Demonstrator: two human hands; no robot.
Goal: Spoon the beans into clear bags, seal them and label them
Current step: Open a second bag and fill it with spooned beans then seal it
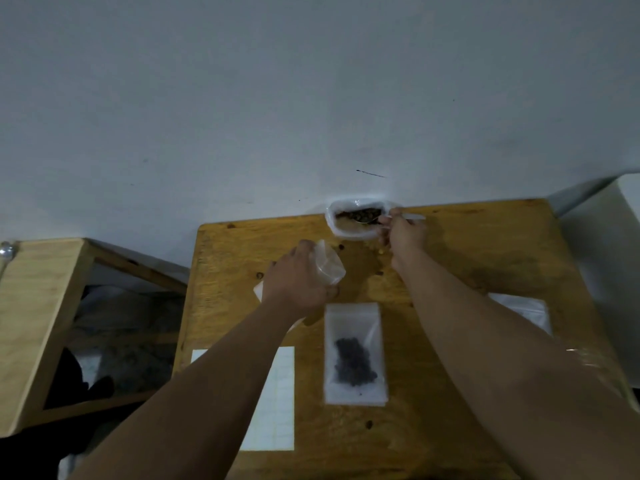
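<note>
Wooden table [485, 258] against pale wall [242, 98]: left fingers [305, 248] pinch an empty bag [329, 269], right fingers [393, 216] grip the spoon [366, 220].

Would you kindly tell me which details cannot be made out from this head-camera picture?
- The spoon in the right hand, head view: too small and blurred to show its load.
- The label sheet, head view: the left forearm covers part; print too faint.
- The filled bag, head view: blur hides whether it is sealed.
- The clear bag in the left hand, head view: blur hides whether its mouth is open.
</note>
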